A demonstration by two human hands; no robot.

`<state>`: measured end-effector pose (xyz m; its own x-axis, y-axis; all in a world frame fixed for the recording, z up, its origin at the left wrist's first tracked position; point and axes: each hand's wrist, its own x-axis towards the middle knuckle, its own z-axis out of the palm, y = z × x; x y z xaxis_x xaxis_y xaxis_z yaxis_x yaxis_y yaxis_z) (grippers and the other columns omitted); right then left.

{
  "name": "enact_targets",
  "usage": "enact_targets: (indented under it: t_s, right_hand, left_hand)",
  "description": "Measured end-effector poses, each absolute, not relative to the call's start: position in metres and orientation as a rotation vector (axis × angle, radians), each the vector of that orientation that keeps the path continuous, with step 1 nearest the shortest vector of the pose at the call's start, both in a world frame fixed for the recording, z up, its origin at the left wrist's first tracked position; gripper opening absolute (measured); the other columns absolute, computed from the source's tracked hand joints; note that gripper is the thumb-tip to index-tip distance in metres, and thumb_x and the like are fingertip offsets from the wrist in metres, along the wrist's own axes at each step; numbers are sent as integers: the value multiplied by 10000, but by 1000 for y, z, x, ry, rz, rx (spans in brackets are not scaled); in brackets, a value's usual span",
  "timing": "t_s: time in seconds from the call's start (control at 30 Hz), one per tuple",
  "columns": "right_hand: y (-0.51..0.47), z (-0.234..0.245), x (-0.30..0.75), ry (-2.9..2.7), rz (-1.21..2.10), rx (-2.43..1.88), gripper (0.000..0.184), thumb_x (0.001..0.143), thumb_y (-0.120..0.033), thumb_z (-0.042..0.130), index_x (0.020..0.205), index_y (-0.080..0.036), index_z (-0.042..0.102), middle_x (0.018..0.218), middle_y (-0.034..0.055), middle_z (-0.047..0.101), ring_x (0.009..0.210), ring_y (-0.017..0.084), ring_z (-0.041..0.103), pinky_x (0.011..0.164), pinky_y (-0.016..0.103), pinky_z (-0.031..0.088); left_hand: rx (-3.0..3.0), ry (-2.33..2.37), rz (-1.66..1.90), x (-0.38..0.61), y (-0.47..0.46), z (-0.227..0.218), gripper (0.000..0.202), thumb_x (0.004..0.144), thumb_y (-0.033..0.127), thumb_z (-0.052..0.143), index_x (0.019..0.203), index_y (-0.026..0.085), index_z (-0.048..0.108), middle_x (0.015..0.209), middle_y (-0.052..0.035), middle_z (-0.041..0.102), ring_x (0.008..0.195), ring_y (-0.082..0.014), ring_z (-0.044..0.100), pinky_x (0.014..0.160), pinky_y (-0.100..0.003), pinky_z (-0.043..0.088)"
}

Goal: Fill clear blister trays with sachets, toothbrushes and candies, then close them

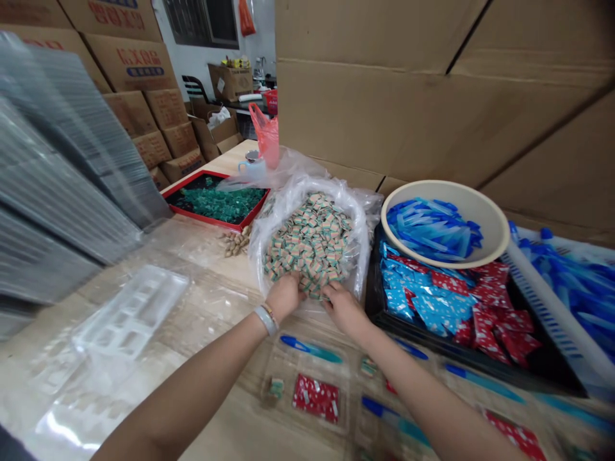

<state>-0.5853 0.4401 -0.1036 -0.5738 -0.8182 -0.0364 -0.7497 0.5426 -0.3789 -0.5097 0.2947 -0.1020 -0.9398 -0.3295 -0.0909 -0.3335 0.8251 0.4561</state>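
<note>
A clear plastic bag (362, 221) stands with its mouth rolled open, full of small tan-and-green square pieces (312, 240). Both my hands reach into the near edge of this pile. My left hand (284, 296) curls into the pieces, its fingertips partly covered. Just right of it, my right hand (344, 308) has its fingers bent together at the pieces; what it pinches is hidden. Below my hands lie clear trays, one holding a blue plastic knife-shaped piece (311, 349), a red patterned packet (316, 397) and a small tan-and-green piece (277, 387).
At right, a cream basin (502, 224) of blue pieces rests over a black tray (552, 365) of blue and red packets. A red-rimmed tray (240, 225) holds green bits. Stacked clear trays (62, 147) lean at left; a cardboard wall (384, 115) rises behind.
</note>
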Motion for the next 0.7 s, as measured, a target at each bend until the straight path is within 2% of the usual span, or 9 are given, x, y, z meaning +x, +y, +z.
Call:
enact_targets:
  t_s: [0.17, 0.37, 0.6, 0.7]
  right_hand:
    - [438, -104, -585, 2604, -514, -1326, 174, 720, -80, 470, 812, -184, 576, 868, 65, 537, 839, 178, 502, 746, 275, 387]
    - [442, -107, -584, 2580, -630, -1340, 160, 736, -84, 466, 823, -167, 571, 860, 66, 532, 817, 169, 499, 737, 272, 385]
    - [444, -110, -586, 2601, -609, -1379, 173, 744, -111, 478, 870, -173, 580, 850, 51, 529, 805, 165, 490, 729, 273, 383]
    - [444, -110, -586, 2595, -614, -1382, 183, 734, -102, 489, 873, -168, 588, 855, 58, 534, 799, 170, 492, 725, 280, 387]
  left_hand:
    - [-558, 3004, 749, -518, 295, -105, 207, 682, 185, 545, 879, 125, 546, 800, -75, 612, 744, -181, 574, 637, -255, 410]
    - [-370, 3109, 754, -513, 302, -99, 159, 702, 155, 527, 856, 158, 569, 854, -58, 602, 838, -181, 539, 738, -272, 387]
    - [-134, 3141, 481, -507, 311, -97, 163, 797, 206, 449, 872, 168, 589, 875, -72, 594, 832, -191, 537, 757, -293, 383]
    - [-129, 3115, 515, -509, 307, -99, 188, 805, 212, 435, 869, 165, 606, 869, -75, 607, 834, -186, 543, 763, -283, 386]
